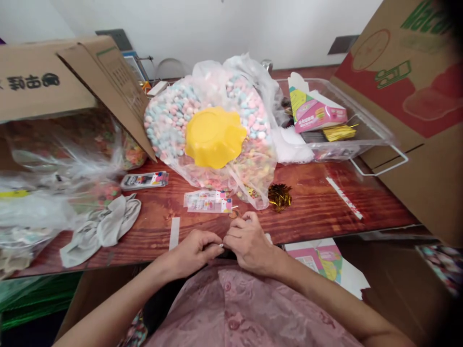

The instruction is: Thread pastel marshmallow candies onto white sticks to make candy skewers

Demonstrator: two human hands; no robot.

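Observation:
My left hand [195, 250] and my right hand [248, 241] meet at the near edge of the wooden table [311, 202], fingertips pinched together on something small that the fingers mostly hide. Just beyond them lie small printed packets [208, 201] and a bunch of gold twist ties [279, 196]. A big clear bag of pastel candies [213, 130] stands behind, with a yellow scoop-like bowl [214, 136] resting on it.
An open cardboard box [54, 77] with bagged sweets is at the left, a large box [408, 96] at the right. A clear plastic tray [365, 130] holds pink cartons. Grey gloves [101, 226] and a white strip [174, 233] lie at the front left.

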